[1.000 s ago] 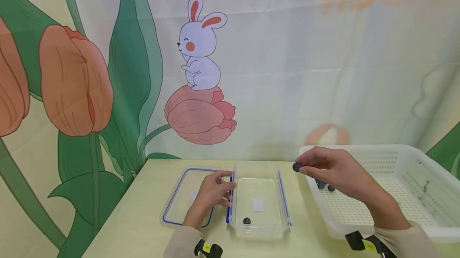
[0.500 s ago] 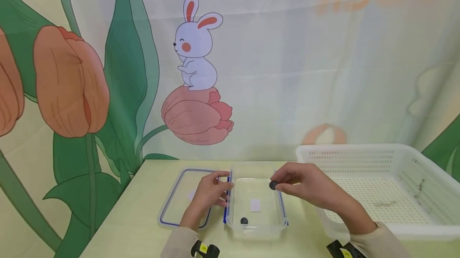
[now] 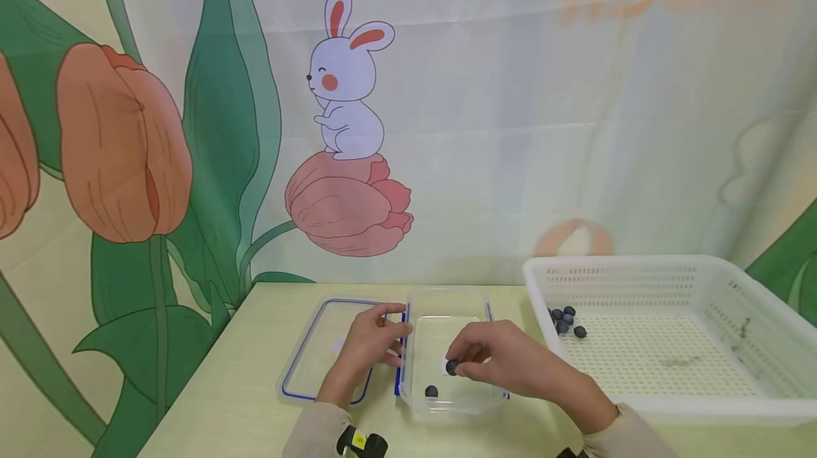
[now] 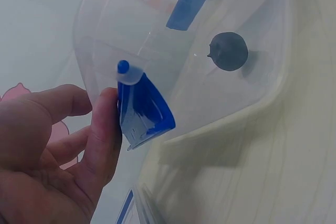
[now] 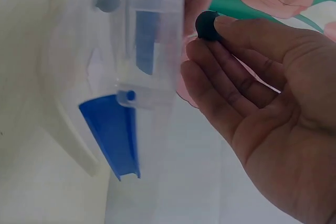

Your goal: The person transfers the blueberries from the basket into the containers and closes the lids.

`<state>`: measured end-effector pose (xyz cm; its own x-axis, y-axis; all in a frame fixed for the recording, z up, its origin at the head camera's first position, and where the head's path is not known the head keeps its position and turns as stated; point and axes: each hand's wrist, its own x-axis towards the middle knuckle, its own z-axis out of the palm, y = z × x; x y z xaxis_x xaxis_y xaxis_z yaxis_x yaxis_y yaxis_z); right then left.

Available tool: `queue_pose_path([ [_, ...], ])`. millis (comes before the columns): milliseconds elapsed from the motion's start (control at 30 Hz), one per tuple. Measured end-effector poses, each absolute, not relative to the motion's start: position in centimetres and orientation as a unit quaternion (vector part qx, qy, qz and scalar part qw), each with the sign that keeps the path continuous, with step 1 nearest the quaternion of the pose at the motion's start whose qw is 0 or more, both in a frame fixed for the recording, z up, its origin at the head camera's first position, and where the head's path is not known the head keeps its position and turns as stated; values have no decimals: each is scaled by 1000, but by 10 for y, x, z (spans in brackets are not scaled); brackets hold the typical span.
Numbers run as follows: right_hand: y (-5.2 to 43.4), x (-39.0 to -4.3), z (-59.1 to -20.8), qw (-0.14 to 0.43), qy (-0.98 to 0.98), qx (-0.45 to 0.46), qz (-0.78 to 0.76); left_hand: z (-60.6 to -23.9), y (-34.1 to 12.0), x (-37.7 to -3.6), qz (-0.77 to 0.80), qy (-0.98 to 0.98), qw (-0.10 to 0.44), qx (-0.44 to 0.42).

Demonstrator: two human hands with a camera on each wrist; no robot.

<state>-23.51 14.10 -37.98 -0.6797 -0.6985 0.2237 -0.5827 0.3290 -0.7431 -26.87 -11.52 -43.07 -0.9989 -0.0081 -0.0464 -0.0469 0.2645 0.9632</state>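
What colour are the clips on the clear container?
Blue clips on the clear container, seen best in the right wrist view.

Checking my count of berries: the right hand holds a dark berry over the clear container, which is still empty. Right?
Not quite. The right hand does hold a dark berry over the clear container, but the container is not empty: one berry already lies inside, as the head view shows.

Right hand [image 5: 262, 108] pinching dark ball [image 5: 207, 25], beside clear box [image 5: 131, 77] with blue latch [image 5: 113, 132]

text: nothing legible is showing | backdrop [image 3: 574, 89]: faint orange lettering is blurring out (characters cannot be told)
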Motion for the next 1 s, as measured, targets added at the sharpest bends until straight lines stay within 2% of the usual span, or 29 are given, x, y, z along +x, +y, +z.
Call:
queue_pose_path([
  [300,132,-237,-396,85,810,-413,-407,-432,-115,-269,602,798,18,-20],
  [667,130,-238,-396,101,820,-417,-379,-432,-115,-269,606,795,15,-17],
  [1000,130,-237,-394,84,830,-418,-360,-432,-115,-269,609,793,17,-15],
])
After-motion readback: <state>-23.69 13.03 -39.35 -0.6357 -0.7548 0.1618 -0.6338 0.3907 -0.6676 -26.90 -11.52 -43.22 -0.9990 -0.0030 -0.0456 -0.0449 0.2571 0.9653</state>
